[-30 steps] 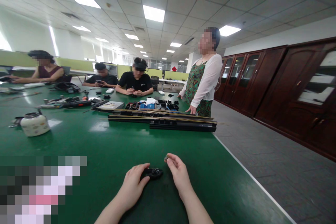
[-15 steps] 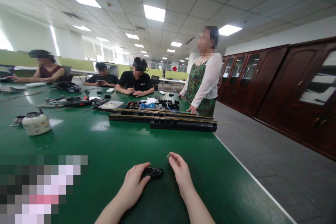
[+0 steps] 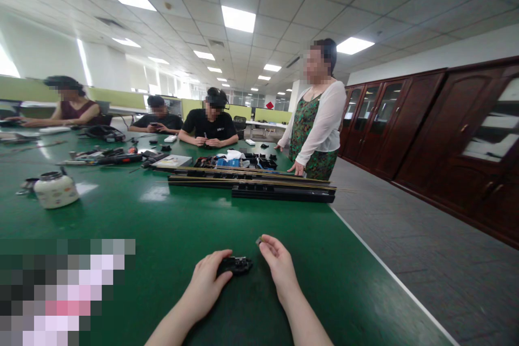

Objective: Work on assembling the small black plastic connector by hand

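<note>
My left hand [image 3: 208,279] curls round the left end of a small black plastic housing [image 3: 240,265] on the green table [image 3: 133,270]. Its thumb is at the near side and the fingers at the far side; some small parts show on the housing's upper face. My right hand [image 3: 276,262] is just to the right, apart from the housing. Between its thumb and forefinger it pinches a small greyish flat piece [image 3: 258,240], too small to make out its kind.
Beyond my hands lie long black rails [image 3: 284,193] with thin brass-coloured rods [image 3: 251,181]. A cream-coloured pot [image 3: 55,192] stands at the left. Several people sit across the table, and a person in a white cardigan [image 3: 320,113] stands at its right edge. Dark wooden cabinets [image 3: 430,124] line the right wall.
The black housing has tilted slightly in my left hand, so its top looks different. My right hand has barely moved. The standing person's head has lowered a little.
</note>
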`<state>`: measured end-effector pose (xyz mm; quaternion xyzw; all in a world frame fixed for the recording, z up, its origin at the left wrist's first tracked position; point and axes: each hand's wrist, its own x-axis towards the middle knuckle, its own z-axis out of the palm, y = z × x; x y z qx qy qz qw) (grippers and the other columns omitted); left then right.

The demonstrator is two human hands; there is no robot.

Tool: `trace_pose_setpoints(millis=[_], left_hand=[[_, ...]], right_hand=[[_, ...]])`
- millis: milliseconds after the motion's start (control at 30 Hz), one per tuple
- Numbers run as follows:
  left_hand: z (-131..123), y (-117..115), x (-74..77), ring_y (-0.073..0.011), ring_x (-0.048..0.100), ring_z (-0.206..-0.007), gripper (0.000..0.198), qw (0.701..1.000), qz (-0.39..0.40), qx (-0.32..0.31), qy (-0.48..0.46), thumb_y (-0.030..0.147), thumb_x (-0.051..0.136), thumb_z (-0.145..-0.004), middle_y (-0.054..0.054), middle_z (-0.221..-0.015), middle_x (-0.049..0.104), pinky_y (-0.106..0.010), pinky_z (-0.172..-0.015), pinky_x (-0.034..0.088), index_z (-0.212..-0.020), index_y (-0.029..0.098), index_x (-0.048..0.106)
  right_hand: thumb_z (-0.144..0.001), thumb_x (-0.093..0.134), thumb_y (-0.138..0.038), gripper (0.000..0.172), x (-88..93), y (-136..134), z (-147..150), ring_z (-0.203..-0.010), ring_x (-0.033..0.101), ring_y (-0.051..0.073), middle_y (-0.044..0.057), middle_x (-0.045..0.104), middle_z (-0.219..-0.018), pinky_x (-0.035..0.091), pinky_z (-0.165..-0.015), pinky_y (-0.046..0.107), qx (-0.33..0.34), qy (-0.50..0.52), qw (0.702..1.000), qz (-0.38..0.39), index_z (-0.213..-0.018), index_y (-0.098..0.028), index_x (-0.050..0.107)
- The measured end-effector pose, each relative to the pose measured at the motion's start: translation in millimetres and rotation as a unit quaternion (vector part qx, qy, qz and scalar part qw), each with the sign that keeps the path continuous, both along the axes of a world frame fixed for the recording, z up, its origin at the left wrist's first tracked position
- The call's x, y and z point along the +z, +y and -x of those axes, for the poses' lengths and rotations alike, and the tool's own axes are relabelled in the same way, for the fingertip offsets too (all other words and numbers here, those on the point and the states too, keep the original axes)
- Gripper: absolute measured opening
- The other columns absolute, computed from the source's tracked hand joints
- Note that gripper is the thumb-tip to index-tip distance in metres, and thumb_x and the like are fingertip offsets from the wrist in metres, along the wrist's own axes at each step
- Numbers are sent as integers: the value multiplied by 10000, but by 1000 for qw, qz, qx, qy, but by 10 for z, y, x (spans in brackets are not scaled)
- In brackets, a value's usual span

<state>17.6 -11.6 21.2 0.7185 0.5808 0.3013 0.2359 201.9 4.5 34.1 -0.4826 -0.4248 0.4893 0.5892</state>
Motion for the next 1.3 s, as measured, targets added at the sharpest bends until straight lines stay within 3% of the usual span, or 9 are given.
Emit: trace_pose_setpoints(millis=[400, 733, 1300], left_hand=[[-12, -10, 43, -222, 533, -1092, 381, 1000, 4, 0, 0, 182, 524, -703, -56, -1141, 628, -394, -985, 352, -1080, 210, 568], [-9, -4, 9, -223, 537, -1089, 375, 1000, -2, 5, 0, 183, 533, -697, -56, -1136, 631, -393, -980, 357, -1068, 218, 576], [-21, -4, 19, -216, 555, -1052, 353, 999, -20, -10, 25, 180, 525, -701, -58, -1095, 643, -361, -950, 380, -1046, 211, 593]], right_hand=[[-651, 666, -426, 381, -36, -20, 45, -905, 635, 236, 90, 703, -929, 464, -872, 383, 68, -110, 990, -48, -920, -158, 650], [-686, 632, -288, 207, -13, -129, 86, -976, 572, 225, 53, 670, -972, 404, -921, 372, 75, -269, 955, -97, -878, -235, 688], [-732, 574, -203, 210, 76, -202, 88, -999, 540, 222, 10, 667, -993, 360, -905, 374, 136, -396, 896, -147, -899, -298, 659]])
